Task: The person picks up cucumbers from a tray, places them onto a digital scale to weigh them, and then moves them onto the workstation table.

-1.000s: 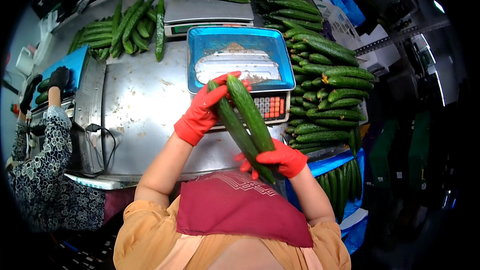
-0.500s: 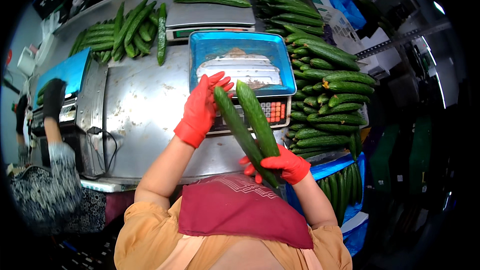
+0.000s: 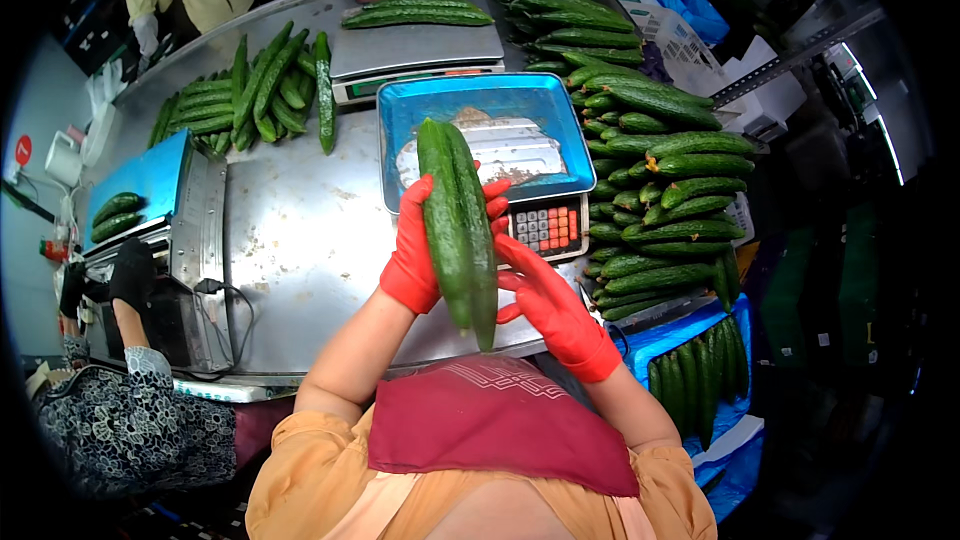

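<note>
Two long green cucumbers point(image 3: 453, 220) lie side by side in my left hand point(image 3: 411, 262), gloved in red, with its fingers curled round them. They slant over the near left part of a blue-rimmed scale tray point(image 3: 570, 125). My right hand point(image 3: 562, 318), also red-gloved, is open just right of their lower ends, fingers apart and reaching toward them. Whether its fingertips touch them I cannot tell. Below the tray, the scale's keypad point(image 3: 545, 227) shows past my right fingers.
Cucumbers are piled at right point(image 3: 680, 170) and back left point(image 3: 270, 85). A second scale point(image 3: 420, 48) bears several more. A blue-lined crate point(image 3: 655, 345) of cucumbers stands at lower right. At left, a co-worker's dark-gloved hand point(image 3: 133, 272) is beside another scale point(image 3: 140, 175).
The two cucumbers have passed from my right hand into my left and now lie together, more upright. My right hand has let go and opened. Another person's hand has appeared at the far edge.
</note>
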